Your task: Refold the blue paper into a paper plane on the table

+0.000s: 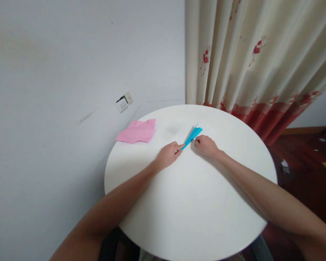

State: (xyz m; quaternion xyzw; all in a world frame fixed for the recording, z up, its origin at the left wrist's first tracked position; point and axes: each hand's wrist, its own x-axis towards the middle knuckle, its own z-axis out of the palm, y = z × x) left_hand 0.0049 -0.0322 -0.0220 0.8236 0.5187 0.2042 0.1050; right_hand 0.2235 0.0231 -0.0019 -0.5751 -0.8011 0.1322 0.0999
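A narrow, folded piece of blue paper (192, 136) slants up and to the right over the middle of the table, its far end spread into points. Its near, lower end is pinched between the thumb and fingers of my left hand (168, 154). My right hand (207, 145) is curled into a fist just right of the paper's upper half, and no object shows in it. Whether that fist touches the paper's edge I cannot tell. Over on the left side of the table lies a creased sheet of pink paper (138, 131), apart from both hands.
The round white table (190, 214) stands close to a pale wall (70, 54) with a power socket (122, 104). Behind it on the right hangs a cream curtain (233, 54) with red flowers. Dark reddish floor (301, 188) shows at the right.
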